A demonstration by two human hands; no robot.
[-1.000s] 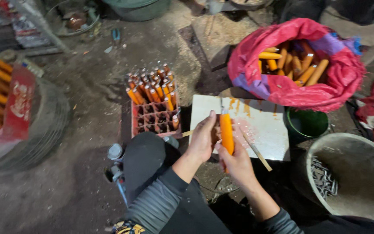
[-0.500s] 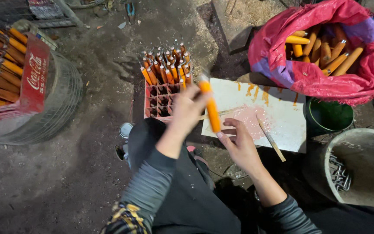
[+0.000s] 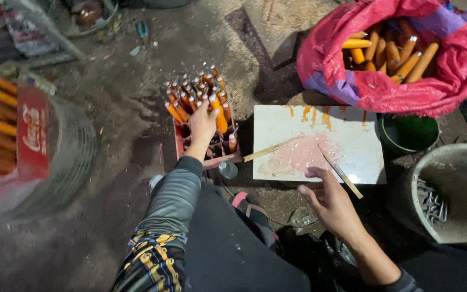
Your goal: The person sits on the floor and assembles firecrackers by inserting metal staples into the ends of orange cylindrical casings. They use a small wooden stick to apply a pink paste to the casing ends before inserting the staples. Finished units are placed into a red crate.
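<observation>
Now the left hand [image 3: 204,121], clamped on the orange handle [image 3: 220,116], has carried it left from over the white board [image 3: 320,143] into the red crate [image 3: 206,157]; the right hand [image 3: 333,205] hangs open, empty.

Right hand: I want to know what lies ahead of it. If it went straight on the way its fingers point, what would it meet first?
The right hand points up and slightly left, so it would probably first meet the thin stick lying by its fingertips, then the white board. Its height above them is unclear.
</observation>
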